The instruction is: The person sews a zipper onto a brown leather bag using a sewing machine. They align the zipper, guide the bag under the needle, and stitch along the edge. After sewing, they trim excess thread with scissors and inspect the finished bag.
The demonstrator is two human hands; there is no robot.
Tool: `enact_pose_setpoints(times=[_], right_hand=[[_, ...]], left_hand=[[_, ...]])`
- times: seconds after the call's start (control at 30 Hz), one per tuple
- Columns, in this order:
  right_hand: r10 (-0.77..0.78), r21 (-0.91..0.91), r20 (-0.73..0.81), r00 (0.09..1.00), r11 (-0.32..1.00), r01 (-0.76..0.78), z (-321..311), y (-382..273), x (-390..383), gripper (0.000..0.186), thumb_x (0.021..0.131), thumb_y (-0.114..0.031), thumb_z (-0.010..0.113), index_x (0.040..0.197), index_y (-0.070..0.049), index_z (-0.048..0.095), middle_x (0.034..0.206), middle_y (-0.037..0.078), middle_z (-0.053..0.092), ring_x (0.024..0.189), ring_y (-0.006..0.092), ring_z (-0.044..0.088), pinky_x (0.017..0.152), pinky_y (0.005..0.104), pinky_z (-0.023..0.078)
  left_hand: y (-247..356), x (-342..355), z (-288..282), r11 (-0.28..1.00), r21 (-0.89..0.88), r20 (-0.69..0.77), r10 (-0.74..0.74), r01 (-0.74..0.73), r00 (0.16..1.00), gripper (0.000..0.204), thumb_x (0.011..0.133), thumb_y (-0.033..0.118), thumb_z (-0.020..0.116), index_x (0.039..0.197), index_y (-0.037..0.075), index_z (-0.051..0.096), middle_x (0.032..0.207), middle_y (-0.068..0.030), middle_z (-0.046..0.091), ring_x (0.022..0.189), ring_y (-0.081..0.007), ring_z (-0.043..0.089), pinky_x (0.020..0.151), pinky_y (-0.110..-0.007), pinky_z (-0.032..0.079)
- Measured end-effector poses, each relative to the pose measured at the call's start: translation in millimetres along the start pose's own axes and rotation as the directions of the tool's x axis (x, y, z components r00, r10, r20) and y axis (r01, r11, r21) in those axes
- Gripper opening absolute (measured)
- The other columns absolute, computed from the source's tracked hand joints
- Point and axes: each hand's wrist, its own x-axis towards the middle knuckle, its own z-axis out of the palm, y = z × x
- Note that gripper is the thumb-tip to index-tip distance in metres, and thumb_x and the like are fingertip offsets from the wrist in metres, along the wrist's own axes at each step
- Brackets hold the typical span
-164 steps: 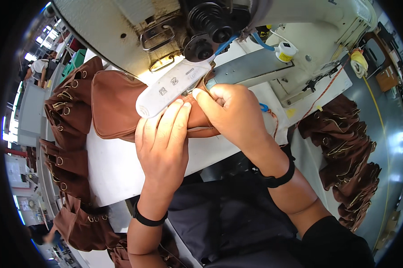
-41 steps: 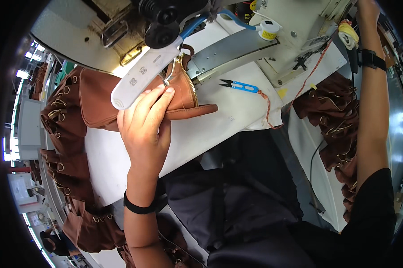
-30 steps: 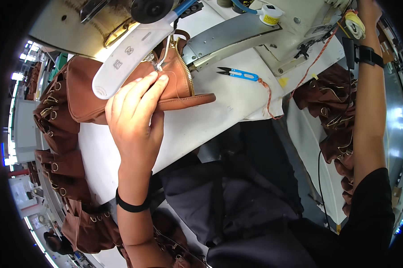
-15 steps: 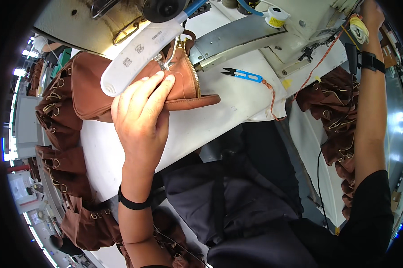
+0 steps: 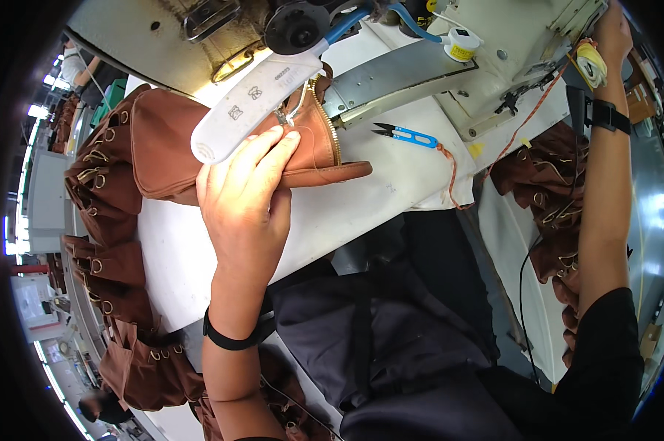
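Note:
My left hand (image 5: 245, 192) lies over the near side of a brown bag (image 5: 172, 143), fingers stretched side by side on its surface and thumb lower down by its edge. A brass zipper (image 5: 329, 117) curves along the bag's open end, and a brown strap (image 5: 328, 175) sticks out to the right. The bag sits at the sewing machine's grey metal arm (image 5: 398, 84), and a loose thread trails across it by my fingertips. A pale grey lever (image 5: 255, 103) hides part of the bag. My right hand (image 5: 613, 37) reaches to the machine's far right end, its fingers mostly hidden.
Blue thread snips (image 5: 413, 137) on an orange cord lie on the white table (image 5: 376, 165). Brown bags with metal rings (image 5: 100, 176) line the left side, and more brown bags (image 5: 549, 176) are piled at right. A yellowish thread bundle (image 5: 591, 62) hangs by my right wrist.
The view has shifted slightly, so the machine and bag appear a little farther right. My left hand stays on the bag, and my right hand remains at the machine's end.

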Motion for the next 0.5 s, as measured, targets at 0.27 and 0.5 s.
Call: enact_pose_setpoints(times=[0.27,0.5], right_hand=[[0.002,0.043,0.041,0.999,0.999,-0.004,4,48,15,0.056,0.111,-0.031,0.042,0.105,0.021,0.062,0.105,0.038,0.067,0.086,0.0440,0.061,0.083,0.0485,0.052],[0.209,-0.026,0.045,0.977,0.978,-0.208,-3,28,3,0.059,0.106,-0.045,0.047,0.114,0.010,0.069,0.108,0.023,0.072,0.093,0.0297,0.067,0.088,0.0404,0.052]], left_hand=[[-2,2,0,0.999,-0.027,-0.019,0.026,-0.026,0.999,0.058,0.069,-0.007,0.069,0.124,0.012,0.076,0.124,-0.0053,0.074,0.116,-0.0278,0.065,0.105,-0.041,0.044],[-6,0,1,0.999,-0.023,-0.020,0.037,-0.037,0.999,0.051,0.075,-0.002,0.077,0.124,0.015,0.076,0.125,-0.0024,0.073,0.116,-0.0256,0.065,0.104,-0.043,0.044]])
